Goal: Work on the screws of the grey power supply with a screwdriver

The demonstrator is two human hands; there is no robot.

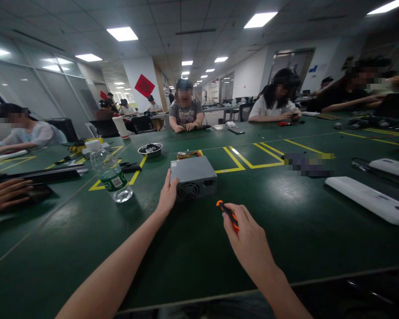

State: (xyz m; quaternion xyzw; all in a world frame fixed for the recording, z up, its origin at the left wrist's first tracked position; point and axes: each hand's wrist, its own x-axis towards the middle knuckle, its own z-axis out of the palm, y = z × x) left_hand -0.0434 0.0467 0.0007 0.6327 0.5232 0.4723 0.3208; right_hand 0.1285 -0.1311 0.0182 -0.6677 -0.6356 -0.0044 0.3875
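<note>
A long open-plan room under ceiling light panels held several people seated round a wide dark-green desk [193, 266] marked with yellow tape lines [232, 161]. On it, straight ahead at 12 o'clock from the wearer, sat a grey metal power-supply box [194, 170], its round fan grille on the face turned to 6 o'clock and a bundle of yellow and orange wires showing behind it.

The left hand [168, 195] lay against the box's left side at 9 o'clock, fingers held together and flat on the metal, thumb near the front corner. The right hand [248, 237] was well short of the box, at 5 o'clock from it, its fingers curled round an orange-and-black screwdriver [228, 214]. The tool's long axis ran from 5 towards 11 o'clock, and its thin shaft pointed at the near face just right of the grille. Whether the tip touched could not be told. The left hand was thus the nearer.

At 10 o'clock stood a clear plastic water bottle [111, 175], with a small metal bowl [150, 149] beyond. White oblong casings [369, 199] lay at 3 o'clock, and a co-worker's hand [5, 195] rested at 9 o'clock.
</note>
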